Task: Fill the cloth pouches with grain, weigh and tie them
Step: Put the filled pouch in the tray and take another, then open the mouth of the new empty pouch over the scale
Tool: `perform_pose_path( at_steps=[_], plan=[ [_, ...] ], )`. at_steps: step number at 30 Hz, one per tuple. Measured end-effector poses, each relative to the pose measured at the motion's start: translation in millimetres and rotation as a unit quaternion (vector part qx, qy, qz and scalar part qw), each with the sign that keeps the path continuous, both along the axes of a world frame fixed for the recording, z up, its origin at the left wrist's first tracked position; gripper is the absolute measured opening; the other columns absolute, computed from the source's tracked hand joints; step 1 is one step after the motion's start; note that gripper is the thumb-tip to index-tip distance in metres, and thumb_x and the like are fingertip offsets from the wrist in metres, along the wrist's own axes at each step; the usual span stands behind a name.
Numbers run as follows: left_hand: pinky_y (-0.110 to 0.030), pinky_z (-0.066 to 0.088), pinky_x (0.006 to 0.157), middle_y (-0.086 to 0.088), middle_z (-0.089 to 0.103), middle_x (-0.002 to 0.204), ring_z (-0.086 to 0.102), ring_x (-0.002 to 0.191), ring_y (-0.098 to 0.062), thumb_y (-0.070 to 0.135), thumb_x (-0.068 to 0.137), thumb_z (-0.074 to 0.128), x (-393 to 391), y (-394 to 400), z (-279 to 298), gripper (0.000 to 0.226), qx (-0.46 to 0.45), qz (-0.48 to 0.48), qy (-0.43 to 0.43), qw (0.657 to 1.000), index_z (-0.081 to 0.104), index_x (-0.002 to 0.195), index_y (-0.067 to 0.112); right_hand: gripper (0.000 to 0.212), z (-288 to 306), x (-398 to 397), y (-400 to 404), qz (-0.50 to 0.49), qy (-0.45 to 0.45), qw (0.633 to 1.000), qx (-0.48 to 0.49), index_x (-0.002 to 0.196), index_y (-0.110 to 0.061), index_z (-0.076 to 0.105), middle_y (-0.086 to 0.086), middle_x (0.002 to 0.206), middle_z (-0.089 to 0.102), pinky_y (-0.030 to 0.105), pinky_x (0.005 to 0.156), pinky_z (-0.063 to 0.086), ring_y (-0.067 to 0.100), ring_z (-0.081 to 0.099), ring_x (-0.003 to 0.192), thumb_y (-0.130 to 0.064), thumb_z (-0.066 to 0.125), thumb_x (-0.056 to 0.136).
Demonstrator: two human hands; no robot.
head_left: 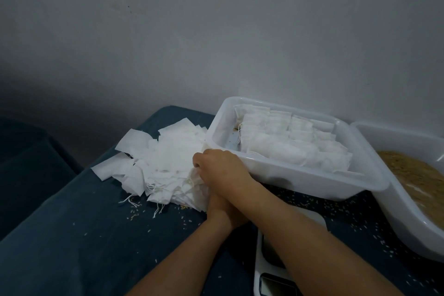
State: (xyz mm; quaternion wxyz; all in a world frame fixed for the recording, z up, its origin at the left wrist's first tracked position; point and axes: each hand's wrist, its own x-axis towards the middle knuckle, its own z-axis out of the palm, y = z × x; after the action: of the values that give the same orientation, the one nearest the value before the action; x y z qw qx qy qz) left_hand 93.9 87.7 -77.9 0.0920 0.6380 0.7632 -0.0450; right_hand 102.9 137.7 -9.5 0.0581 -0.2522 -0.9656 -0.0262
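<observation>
A loose heap of empty white cloth pouches (163,161) with drawstrings lies on the dark blue cloth. My right hand (221,168) reaches across to the heap's right edge, its fingers curled into the top pouches. My left hand (222,206) lies under my right wrist at the heap's near right corner, its fingers hidden. A white tray (283,175) behind my hands holds several filled pouches (288,144) in rows. A white tub (394,204) at the right holds brown grain (413,175). A white scale (264,269) sits under my right forearm.
Grain is scattered over the blue cloth (84,235) around the heap and the scale. The cloth-covered surface drops off at the left. A plain grey wall (216,31) stands close behind the tray and tub.
</observation>
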Motion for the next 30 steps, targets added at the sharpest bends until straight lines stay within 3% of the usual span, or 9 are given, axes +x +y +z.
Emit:
perform_pose_path(
  at_steps=[5, 9, 11, 15, 18, 21, 23, 27, 30],
  plan=[
    [-0.042, 0.017, 0.125, -0.014, 0.020, 0.169, 0.024, 0.152, -0.033, 0.046, 0.111, 0.036, 1, -1, -5, 0.064, 0.024, 0.014, -0.001, 1.000, 0.015, 0.162, 0.013, 0.028, -9, -1, 0, 0.017, 0.046, 0.999, -0.016, 0.127, -0.020, 0.057, 0.002, 0.116, 0.067, 0.034, 0.070, 0.043, 0.026, 0.067, 0.097, -0.017, 0.061, 0.099],
    [-0.015, 0.020, 0.115, -0.006, 0.041, 0.162, 0.036, 0.151, -0.018, 0.022, 0.097, 0.073, -3, -5, -12, 0.066, 0.107, 0.083, -0.185, 0.973, 0.042, 0.152, 0.003, 0.011, -8, -5, -1, -0.012, 0.037, 0.999, 0.002, 0.112, -0.015, 0.061, 0.005, 0.107, 0.065, 0.037, 0.068, 0.039, 0.028, 0.066, 0.092, -0.013, 0.055, 0.103],
    [-0.019, 0.021, 0.119, -0.006, 0.040, 0.163, 0.036, 0.152, -0.018, 0.022, 0.097, 0.072, -4, -5, -10, 0.065, 0.110, 0.069, -0.215, 0.968, 0.041, 0.152, 0.003, 0.010, -5, -3, -2, -0.024, 0.046, 0.999, -0.011, 0.110, -0.013, 0.061, 0.006, 0.108, 0.065, 0.039, 0.070, 0.042, 0.029, 0.066, 0.092, -0.015, 0.052, 0.106],
    [-0.040, 0.013, 0.125, -0.014, 0.016, 0.170, 0.020, 0.154, -0.030, 0.039, 0.113, 0.032, -1, -2, -4, 0.060, 0.036, 0.037, -0.073, 0.996, 0.012, 0.163, 0.011, 0.023, 4, 15, -8, -0.026, 0.086, 0.995, -0.035, 0.101, -0.011, 0.064, 0.006, 0.102, 0.066, 0.038, 0.074, 0.045, 0.027, 0.064, 0.091, -0.022, 0.045, 0.108],
    [-0.036, 0.017, 0.124, -0.014, 0.026, 0.169, 0.026, 0.154, -0.027, 0.033, 0.111, 0.046, 2, -3, -5, 0.060, 0.041, 0.047, -0.135, 0.989, 0.024, 0.162, 0.010, 0.027, 12, 36, -18, -0.015, 0.152, 0.987, -0.054, 0.103, -0.014, 0.067, 0.002, 0.103, 0.069, 0.036, 0.082, 0.048, 0.021, 0.062, 0.091, -0.030, 0.046, 0.108],
    [-0.026, 0.039, 0.108, -0.007, 0.056, 0.150, 0.052, 0.139, -0.023, 0.028, 0.097, 0.072, 2, 1, -3, 0.059, 0.171, 0.087, -0.221, 0.956, 0.051, 0.149, 0.010, 0.021, 23, 62, -27, -0.035, 0.274, 0.951, -0.141, 0.095, -0.024, 0.070, -0.010, 0.090, 0.071, 0.027, 0.076, 0.048, 0.006, 0.060, 0.076, -0.034, 0.054, 0.105],
    [-0.029, 0.041, 0.108, -0.008, 0.059, 0.145, 0.055, 0.134, -0.025, 0.026, 0.105, 0.056, 7, 3, 3, 0.040, 0.206, 0.074, -0.249, 0.943, 0.055, 0.143, 0.012, 0.023, 30, 85, -26, -0.071, 0.347, 0.906, -0.234, 0.082, -0.031, 0.067, -0.015, 0.076, 0.068, 0.017, 0.064, 0.046, 0.002, 0.059, 0.061, -0.034, 0.058, 0.103],
    [-0.009, 0.045, 0.073, 0.021, 0.067, 0.084, 0.068, 0.089, -0.009, 0.038, 0.095, 0.060, 18, 3, 12, 0.006, 0.321, 0.116, -0.400, 0.851, 0.065, 0.092, 0.038, 0.037, 39, 132, -19, -0.138, 0.400, 0.815, -0.397, 0.068, -0.025, 0.060, -0.008, 0.057, 0.057, 0.022, 0.048, 0.045, 0.014, 0.057, 0.046, -0.028, 0.058, 0.105],
    [-0.006, 0.048, 0.067, 0.025, 0.071, 0.079, 0.070, 0.084, 0.002, 0.038, 0.093, 0.070, 19, 1, 18, 0.006, 0.364, 0.103, -0.484, 0.789, 0.067, 0.088, 0.041, 0.038, 36, 170, -12, -0.183, 0.425, 0.774, -0.432, 0.068, -0.017, 0.062, 0.001, 0.060, 0.052, 0.021, 0.045, 0.038, 0.015, 0.051, 0.045, -0.028, 0.059, 0.105]
  ],
)
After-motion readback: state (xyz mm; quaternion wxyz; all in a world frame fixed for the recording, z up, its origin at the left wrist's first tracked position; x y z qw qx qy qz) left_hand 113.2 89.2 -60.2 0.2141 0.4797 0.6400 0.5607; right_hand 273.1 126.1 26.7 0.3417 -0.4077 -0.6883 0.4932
